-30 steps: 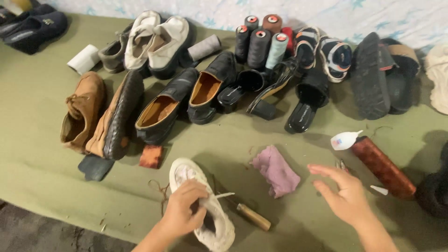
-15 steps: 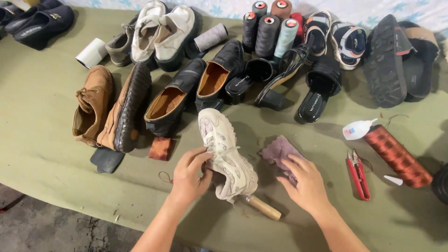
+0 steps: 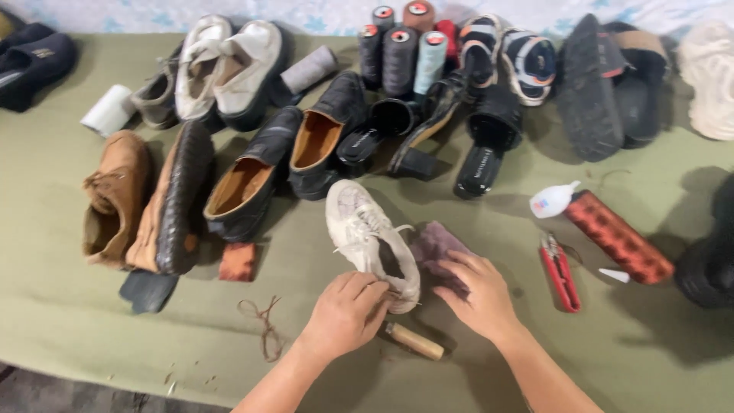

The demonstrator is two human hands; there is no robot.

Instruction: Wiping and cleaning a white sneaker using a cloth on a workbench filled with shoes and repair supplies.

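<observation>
Left hand (image 3: 345, 312) curled around the heel end of the white sneaker (image 3: 371, 241), fingers closed on its rim and holding it down on the green bench (image 3: 92, 344). Right hand (image 3: 478, 294) spread flat and fairly wide over the mauve cloth (image 3: 436, 245) just beside the shoe, fingertips pressing or gathering it; whether actually gripped cannot be told. Wooden tool handle (image 3: 413, 341) lying half under the left hand, close to the shoe's heel.

Best handled, as a judgement: keep the heel pinned firmly so the shoe does not swivel, bunch the cloth into the palm before lifting, and mind the loose laces trailing off the side.

Sneaker near the middle of the bench, upper facing up, opening toward the wearer of the camera. Long axis slanted: toe up and slightly left, toward the row of dark loafers (image 3: 252, 180), heel down and right, toward the hands. Red snips (image 3: 560, 264) and a reddish thread cone (image 3: 618, 237) well apart to the right; scrap of brown cord (image 3: 264, 325) near the left forearm.
</observation>
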